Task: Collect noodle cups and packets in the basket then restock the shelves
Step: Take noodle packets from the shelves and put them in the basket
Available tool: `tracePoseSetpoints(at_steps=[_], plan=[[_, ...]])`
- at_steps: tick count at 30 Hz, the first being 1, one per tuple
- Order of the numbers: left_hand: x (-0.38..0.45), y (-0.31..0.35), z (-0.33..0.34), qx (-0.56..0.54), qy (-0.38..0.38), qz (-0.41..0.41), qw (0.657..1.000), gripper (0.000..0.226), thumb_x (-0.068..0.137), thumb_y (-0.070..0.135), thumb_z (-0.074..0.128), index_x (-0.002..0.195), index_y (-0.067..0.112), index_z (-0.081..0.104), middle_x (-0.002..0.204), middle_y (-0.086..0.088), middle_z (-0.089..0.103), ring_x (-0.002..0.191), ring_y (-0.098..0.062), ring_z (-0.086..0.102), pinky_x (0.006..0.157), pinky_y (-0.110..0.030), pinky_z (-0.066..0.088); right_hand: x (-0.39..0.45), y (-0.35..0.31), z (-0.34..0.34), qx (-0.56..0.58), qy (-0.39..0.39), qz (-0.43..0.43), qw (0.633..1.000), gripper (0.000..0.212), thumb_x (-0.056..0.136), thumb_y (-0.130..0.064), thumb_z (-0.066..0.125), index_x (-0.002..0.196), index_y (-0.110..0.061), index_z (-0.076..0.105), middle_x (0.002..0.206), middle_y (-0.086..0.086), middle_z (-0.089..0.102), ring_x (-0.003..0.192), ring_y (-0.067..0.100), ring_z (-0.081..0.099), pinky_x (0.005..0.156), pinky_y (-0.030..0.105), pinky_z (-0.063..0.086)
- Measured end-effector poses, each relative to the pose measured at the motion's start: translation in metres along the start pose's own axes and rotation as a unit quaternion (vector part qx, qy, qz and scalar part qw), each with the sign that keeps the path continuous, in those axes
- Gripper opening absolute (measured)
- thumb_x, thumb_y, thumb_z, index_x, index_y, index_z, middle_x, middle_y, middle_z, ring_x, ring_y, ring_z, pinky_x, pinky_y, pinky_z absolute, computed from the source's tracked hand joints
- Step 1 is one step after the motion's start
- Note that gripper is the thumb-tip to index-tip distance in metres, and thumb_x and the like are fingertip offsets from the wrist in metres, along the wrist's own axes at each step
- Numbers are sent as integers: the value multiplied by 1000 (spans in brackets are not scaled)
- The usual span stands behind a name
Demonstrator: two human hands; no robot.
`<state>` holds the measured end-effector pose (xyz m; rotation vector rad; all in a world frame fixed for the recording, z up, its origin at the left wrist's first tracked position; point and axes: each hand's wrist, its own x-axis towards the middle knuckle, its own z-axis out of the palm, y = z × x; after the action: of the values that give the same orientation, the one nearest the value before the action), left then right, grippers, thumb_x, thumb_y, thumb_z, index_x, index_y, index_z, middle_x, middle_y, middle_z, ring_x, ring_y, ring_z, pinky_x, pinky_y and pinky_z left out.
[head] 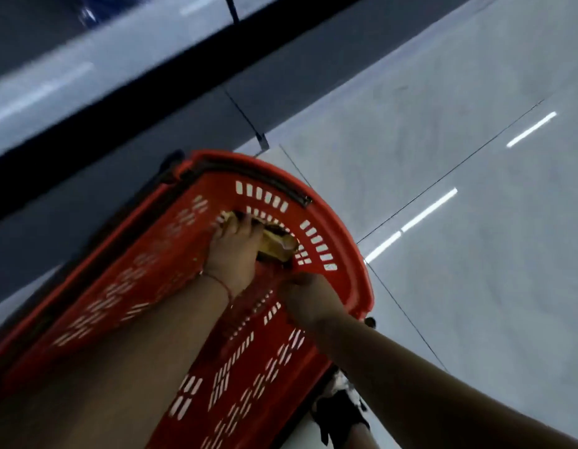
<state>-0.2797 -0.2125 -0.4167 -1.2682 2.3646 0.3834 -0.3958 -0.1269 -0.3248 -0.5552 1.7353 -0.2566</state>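
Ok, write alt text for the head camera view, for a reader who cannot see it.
Both of a person's hands reach deep into a red plastic basket; the left hand holds a yellowish packet at the far end, while the right hand is curled beside it, what it holds unclear. The blurred, tilted view shows a pale tiled floor and a dark shelf base.

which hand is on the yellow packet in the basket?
The left hand, deep inside the red basket, on the yellow packet. The right hand sits nearer the rim.
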Motion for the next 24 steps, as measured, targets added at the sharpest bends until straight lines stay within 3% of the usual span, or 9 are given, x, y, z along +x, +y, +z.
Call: tracePoseSetpoints(at_steps=[4, 8, 10, 12, 14, 16, 19, 22, 24], plan=[[47, 4, 47, 113, -10, 38, 993, 50, 97, 32, 42, 142, 13, 42, 146, -15, 42, 137, -36, 35, 117, -52, 22, 50, 4, 24, 3, -45, -50, 998, 24, 98, -16, 52, 114, -6, 67, 79, -8, 56, 68, 4, 49, 67, 21, 46], [42, -5, 71, 125, 45, 47, 990, 40, 90, 33, 42, 94, 6, 72, 92, -20, 68, 84, -36, 67, 86, -53, 54, 71, 0, 24, -7, -62, -40, 997, 25, 101, -17, 48, 122, -9, 58, 113, 7, 64, 94, 18, 59, 90, 34, 51], [32, -9, 74, 72, 48, 32, 996, 25, 88, 23, 59, 108, 9, 67, 108, -18, 65, 98, -36, 63, 94, -49, 48, 75, -1, 17, 30, -56, 7, 998, 21, 101, -19, 47, 117, -11, 58, 108, 6, 63, 89, 16, 59, 83, 28, 51], [16, -9, 64, -13, 16, 12, 1000, 38, 88, 20, 61, 126, 15, 56, 125, -12, 61, 113, -33, 58, 103, -47, 38, 71, -3, 10, 54, -36, 41, 997, 18, 99, -20, 50, 114, -13, 59, 98, 3, 63, 72, 10, 56, 59, 18, 47], [-6, -11, 42, -91, 19, -5, 996, 37, 89, 24, 58, 125, 21, 53, 122, -4, 63, 113, -27, 58, 100, -42, 38, 66, -2, 2, 24, -18, 32, 999, 28, 97, -20, 55, 124, -13, 54, 106, 4, 62, 70, 9, 56, 48, 16, 39], [-29, -18, 15, -198, 20, -31, 979, 32, 88, 24, 62, 119, 24, 55, 113, 2, 66, 106, -22, 62, 93, -39, 46, 56, -4, -7, -20, -20, -16, 999, 51, 92, -19, 64, 137, -15, 41, 123, 5, 57, 89, 15, 63, 59, 21, 49], [-70, -25, -41, -431, -29, -51, 900, 29, 88, 22, 69, 114, 33, 60, 102, 14, 70, 95, -3, 66, 78, -25, 53, 31, -20, -25, -101, -78, -120, 985, 83, 78, -20, 77, 147, -18, 32, 135, 2, 52, 118, 24, 57, 93, 40, 55], [-110, -33, -108, -542, -36, -41, 838, 35, 88, 21, 70, 117, 39, 61, 107, 24, 70, 98, 6, 65, 81, -15, 51, -10, -57, -52, -141, -120, -169, 968, 54, 79, -19, 80, 128, -24, 56, 117, -6, 67, 107, 13, 64, 94, 38, 55], [-136, -39, -149, -558, -11, -48, 829, 42, 87, 29, 72, 125, 41, 59, 113, 24, 68, 105, 4, 64, 90, -26, 52, -44, -85, -72, -136, -145, -200, 959, 41, 81, -20, 79, 118, -24, 61, 109, -8, 72, 98, 7, 69, 88, 34, 58]])
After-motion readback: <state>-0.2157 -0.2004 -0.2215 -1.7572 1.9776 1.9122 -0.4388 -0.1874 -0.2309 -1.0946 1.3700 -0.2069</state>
